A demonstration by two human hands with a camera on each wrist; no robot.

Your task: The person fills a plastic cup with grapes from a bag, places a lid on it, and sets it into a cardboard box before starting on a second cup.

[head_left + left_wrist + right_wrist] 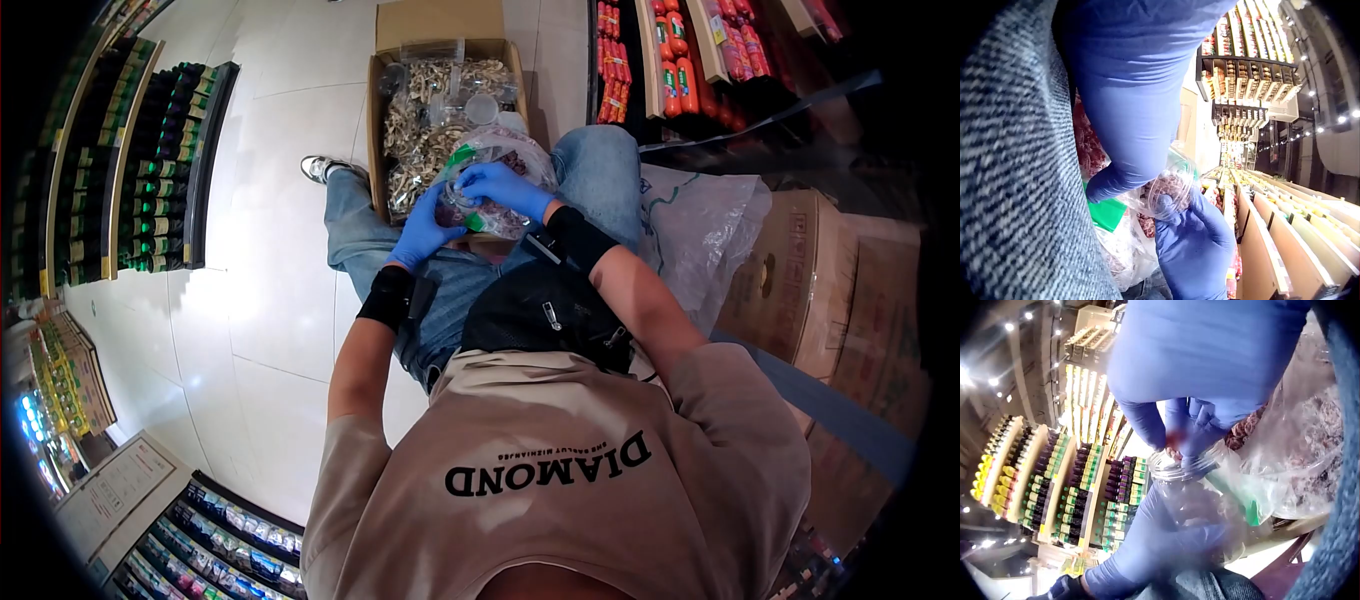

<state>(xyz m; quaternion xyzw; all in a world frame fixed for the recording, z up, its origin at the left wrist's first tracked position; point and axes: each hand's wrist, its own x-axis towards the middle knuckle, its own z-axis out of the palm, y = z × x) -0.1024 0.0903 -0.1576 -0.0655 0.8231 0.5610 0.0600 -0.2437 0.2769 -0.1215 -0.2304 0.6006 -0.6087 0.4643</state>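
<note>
In the head view, my left hand grips a clear plastic jar, its fingers curled round the side. The jar lies tilted, with its mouth towards my right hand. Bent right fingers pinch small reddish-brown dried pieces at the mouth, as the right wrist view shows. More such pieces show through the jar wall in the left wrist view. Beside and beneath both hands, a transparent bag with green markings holds a mass of the same reddish pieces.
Between the legs stands an open cardboard box with packed dried, pale brown pieces and clear containers. Shelves of dark bottles are at the left, red packaged goods at the upper right. A plastic sheet and cartons lie at the right.
</note>
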